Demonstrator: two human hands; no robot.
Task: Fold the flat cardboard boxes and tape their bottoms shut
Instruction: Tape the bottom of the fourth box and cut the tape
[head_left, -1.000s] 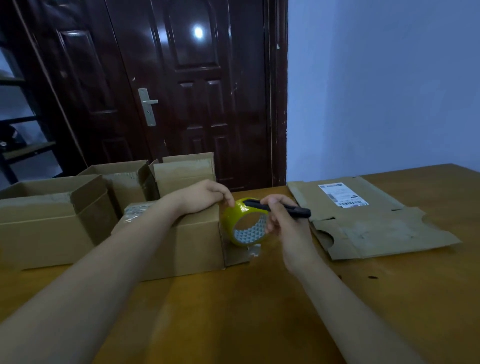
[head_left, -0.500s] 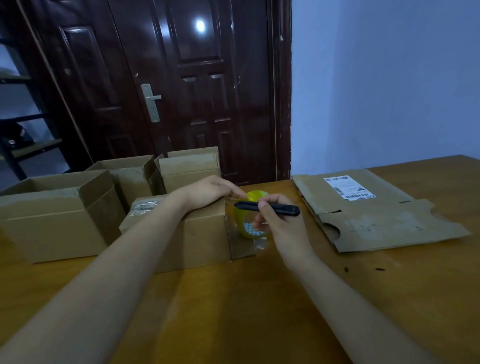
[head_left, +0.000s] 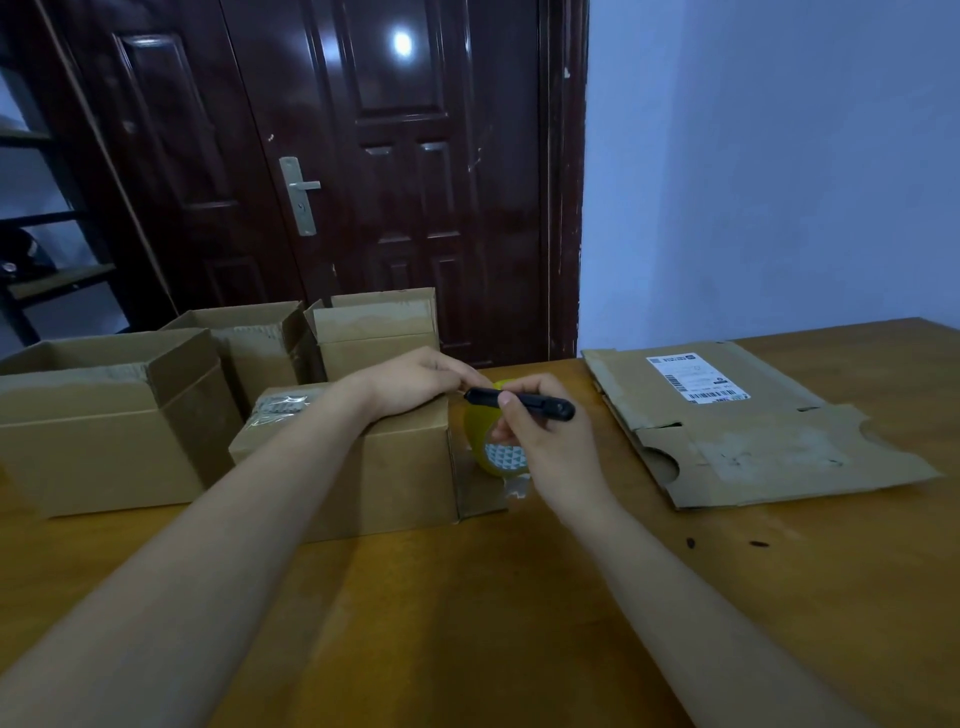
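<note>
Hands are both busy at the top right corner of the folded box (head_left: 384, 467) sitting middle of the wooden table (head_left: 467, 623). Left hand (head_left: 415, 382) lies flat-ish on the box top, fingers curled down over the far right edge, not really gripping anything I can make out. Right hand (head_left: 550, 441) is closed around a black cutter (head_left: 519, 404), held sideways with the tip pointing left toward the left hand's fingertips. Just behind that hand is a yellow tape roll (head_left: 493, 441), standing on edge right beside the box's right side, mostly hidden by the fingers, so can't tell whether the hand actually touches it. A clear strip of tape (head_left: 514, 486) runs down under the roll onto a cardboard flap at the box's base. Three more made-up boxes sit to the left and behind: a big open one (head_left: 104, 426) on the near left, and two smaller ones (head_left: 249, 343) (head_left: 379, 332) further back. Off to the right, well apart, a flat cardboard box (head_left: 753, 431) lies on the table with a white shipping label (head_left: 696, 378) at its far end.
</note>
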